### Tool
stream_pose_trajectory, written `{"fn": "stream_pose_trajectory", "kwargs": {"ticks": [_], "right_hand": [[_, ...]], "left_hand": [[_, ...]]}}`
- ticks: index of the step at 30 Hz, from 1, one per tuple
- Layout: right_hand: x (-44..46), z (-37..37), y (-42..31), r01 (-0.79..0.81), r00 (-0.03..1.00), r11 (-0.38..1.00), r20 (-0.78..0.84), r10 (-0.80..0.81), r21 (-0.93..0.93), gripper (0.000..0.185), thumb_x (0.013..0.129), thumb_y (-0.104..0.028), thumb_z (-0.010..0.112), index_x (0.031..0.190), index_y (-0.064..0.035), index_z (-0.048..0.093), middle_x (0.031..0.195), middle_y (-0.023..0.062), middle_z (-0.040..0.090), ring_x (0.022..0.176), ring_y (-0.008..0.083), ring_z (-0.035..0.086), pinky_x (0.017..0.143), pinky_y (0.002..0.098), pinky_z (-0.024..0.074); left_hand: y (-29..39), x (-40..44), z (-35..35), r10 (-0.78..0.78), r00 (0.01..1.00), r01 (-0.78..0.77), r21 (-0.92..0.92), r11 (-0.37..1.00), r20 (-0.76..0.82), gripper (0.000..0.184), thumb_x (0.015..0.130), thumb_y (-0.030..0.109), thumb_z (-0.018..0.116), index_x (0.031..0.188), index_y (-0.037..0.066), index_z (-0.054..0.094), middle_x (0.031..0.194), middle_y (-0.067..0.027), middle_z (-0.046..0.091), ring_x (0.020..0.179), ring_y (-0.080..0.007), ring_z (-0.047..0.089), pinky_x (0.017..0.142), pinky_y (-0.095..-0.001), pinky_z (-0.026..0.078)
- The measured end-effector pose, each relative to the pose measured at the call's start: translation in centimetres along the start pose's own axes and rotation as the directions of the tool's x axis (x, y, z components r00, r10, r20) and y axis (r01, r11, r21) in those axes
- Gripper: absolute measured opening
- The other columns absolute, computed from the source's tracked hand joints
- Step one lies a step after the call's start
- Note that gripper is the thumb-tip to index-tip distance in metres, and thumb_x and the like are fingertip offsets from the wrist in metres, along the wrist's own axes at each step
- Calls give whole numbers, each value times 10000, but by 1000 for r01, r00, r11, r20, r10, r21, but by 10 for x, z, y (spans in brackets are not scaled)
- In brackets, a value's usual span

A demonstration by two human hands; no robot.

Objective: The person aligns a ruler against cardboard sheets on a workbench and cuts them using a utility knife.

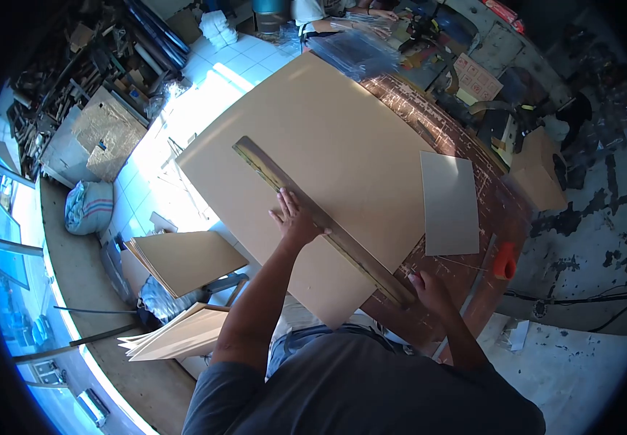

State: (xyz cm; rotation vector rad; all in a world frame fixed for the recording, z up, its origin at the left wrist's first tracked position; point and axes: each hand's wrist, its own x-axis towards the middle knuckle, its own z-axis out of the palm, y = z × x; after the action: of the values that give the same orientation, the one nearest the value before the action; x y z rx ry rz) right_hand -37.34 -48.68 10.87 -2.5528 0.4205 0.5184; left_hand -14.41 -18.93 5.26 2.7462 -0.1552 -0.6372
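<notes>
From my end I see a striped sack (89, 208) left, a white bundle (218, 29) far left, plastic sheets (357, 54) far, and a cardboard box (539, 172) right.

Smooth, matt cardboard-like sheet (342, 145); the brown tabletop (465, 274) (scuffed in pale streaks) looks glossy in patches.

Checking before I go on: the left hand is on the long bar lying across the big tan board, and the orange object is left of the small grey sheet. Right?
Not quite: in the head view the orange object is right of the small grey sheet. The left hand is on the long bar across the big tan board.
</notes>
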Motion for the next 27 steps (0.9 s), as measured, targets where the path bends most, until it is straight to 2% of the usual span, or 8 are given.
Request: {"fn": "stream_pose_trajectory", "kwargs": {"ticks": [1, 4, 7, 10, 14, 17, 19, 27], "right_hand": [[0, 6, -2, 4, 995, 988, -95, 10, 151, 400, 960, -396, 580, 948, 4, 602, 858, 210, 655, 831, 418, 637, 743, 493, 484], [-9, 16, -25, -139, 985, 951, -59, 161, 276, 397, 894, -372, 678, 984, 6, 593, 909, 211, 653, 880, 413, 639, 773, 473, 491], [-2, 65, -3, 29, 966, 964, -256, 41, 264, 444, 843, -381, 727, 1030, -4, 585, 978, 215, 647, 934, 401, 642, 806, 466, 496], [-7, 69, -8, -43, 959, 978, -267, 98, 203, 432, 837, -353, 732, 1057, -16, 578, 1030, 217, 640, 963, 392, 642, 829, 461, 498], [3, 78, 2, 5, 945, 967, -317, 79, 256, 412, 828, -327, 745, 1049, -22, 580, 1014, 212, 643, 952, 389, 642, 825, 468, 497], [10, 80, 3, -49, 958, 951, -254, 131, 305, 387, 824, -307, 754, 1027, -25, 585, 966, 191, 656, 918, 374, 651, 804, 453, 505], [19, 87, 10, -11, 963, 877, -231, 138, 480, 349, 823, -279, 759, 996, -27, 591, 873, 148, 662, 843, 324, 669, 756, 415, 516], [24, 83, 8, 8, 969, 856, -214, 120, 516, 314, 809, -231, 785, 961, -28, 599, 799, 75, 658, 747, 203, 664, 690, 359, 513]], "left_hand": [[-1, 0, 0, 1, 1000, -1, -4, 1000, 9, 1488, 583, 610, 854, 1480, -135, -70, 1568, -319, -170, 1484, -427, -124, 1102, -725, 90], [-3, 1, 3, 16, 1000, -16, 24, 1000, 17, 1492, 589, 636, 839, 1479, -135, -77, 1564, -326, -174, 1481, -426, -139, 1100, -728, 89], [-6, 2, 5, 10, 1000, -10, 9, 1000, -9, 1505, 556, 625, 859, 1498, -104, -61, 1582, -294, -163, 1490, -410, -126, 1094, -736, 79], [-5, 2, 4, 12, 1000, -12, 7, 1000, 21, 1499, 564, 640, 848, 1497, -108, -58, 1581, -295, -165, 1488, -402, -144, 1094, -736, 82], [-5, 5, 5, -1, 999, -1, 29, 1000, 49, 1508, 570, 660, 837, 1495, -105, -76, 1578, -299, -171, 1487, -392, -160, 1095, -731, 84], [-1, 2, -1, -6, 997, 3, 43, 999, 71, 1501, 579, 669, 828, 1501, -91, -79, 1579, -297, -170, 1488, -388, -160, 1095, -729, 81], [-3, 0, 1, -5, 997, 1, 44, 999, 81, 1492, 585, 673, 823, 1507, -81, -76, 1582, -293, -165, 1489, -386, -156, 1094, -729, 80], [-21, -2, 26, 64, 983, -79, -84, 993, -172, 1429, 593, 664, 817, 1541, -21, -4, 1625, -207, -68, 1514, -323, -76, 1153, -650, 46]]}}
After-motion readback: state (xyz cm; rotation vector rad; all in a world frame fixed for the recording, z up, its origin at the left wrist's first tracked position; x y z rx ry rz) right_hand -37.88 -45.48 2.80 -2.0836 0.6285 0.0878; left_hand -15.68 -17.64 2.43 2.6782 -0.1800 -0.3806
